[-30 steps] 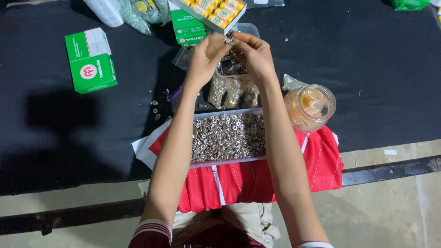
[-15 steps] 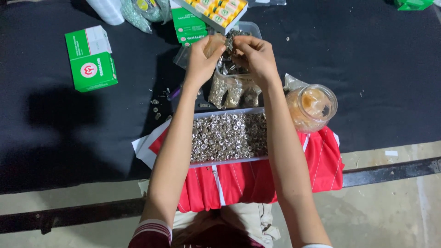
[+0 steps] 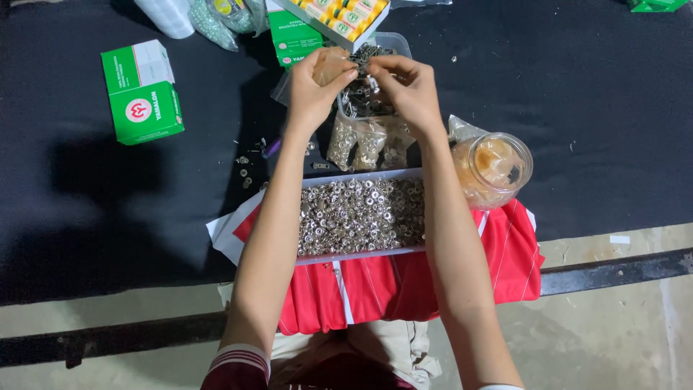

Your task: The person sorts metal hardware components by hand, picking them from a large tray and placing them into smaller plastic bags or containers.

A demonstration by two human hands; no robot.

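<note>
My left hand [image 3: 316, 85] and my right hand [image 3: 411, 85] are raised together over a clear plastic tub [image 3: 375, 65] of small dark metal pieces. Both pinch a small clear plastic bag [image 3: 333, 66] between their fingertips. Below the hands lie a few small filled bags of silver parts [image 3: 364, 141]. Nearer to me stands a shallow tray [image 3: 361, 253] full of silver metal rings, resting on a red cloth [image 3: 505, 253].
A round clear plastic jar [image 3: 494, 167] lies at the right of the tray. A green and white box [image 3: 142, 92] sits at the far left, another green box [image 3: 294, 35] and a tray of yellow boxes [image 3: 339, 16] at the back. Loose metal bits [image 3: 249, 170] dot the black tabletop.
Both hands stayed over the tub, shifting slightly as the fingers worked the small bag. Nothing else moved.
</note>
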